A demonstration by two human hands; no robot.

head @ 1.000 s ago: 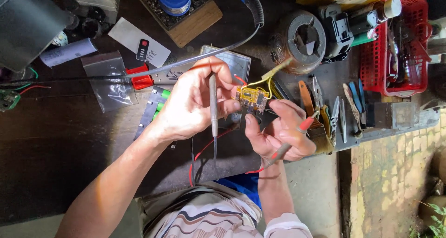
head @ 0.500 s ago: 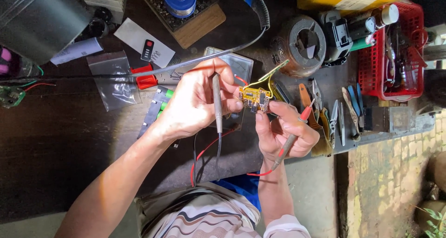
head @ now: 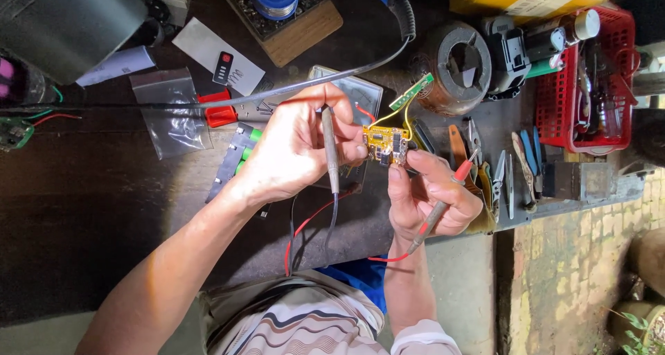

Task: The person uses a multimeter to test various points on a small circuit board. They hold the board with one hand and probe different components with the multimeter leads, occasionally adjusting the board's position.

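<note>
My left hand (head: 294, 147) grips a grey test probe (head: 331, 151) that runs down across its fingers, with a dark lead trailing below. Its fingertips touch a small yellow circuit board (head: 385, 142). My right hand (head: 426, 199) pinches that board's lower edge between thumb and forefinger and also holds a red test probe (head: 443, 202), whose red lead (head: 312, 220) loops down toward my shirt. Yellow wires join the board to a thin green circuit strip (head: 411, 92) above it.
A dark workbench (head: 83, 209) carries a solder spool on a wooden block (head: 277, 2), a round metal part (head: 463, 64), a red basket (head: 592, 78), a row of hand tools (head: 512, 175), a plastic bag (head: 170, 112) and a grey cable (head: 277, 92). Brick floor (head: 575, 279) lies to the right.
The hands and the board have stayed almost in place. The red probe in my right hand has tilted a little. The view has shifted slightly.
</note>
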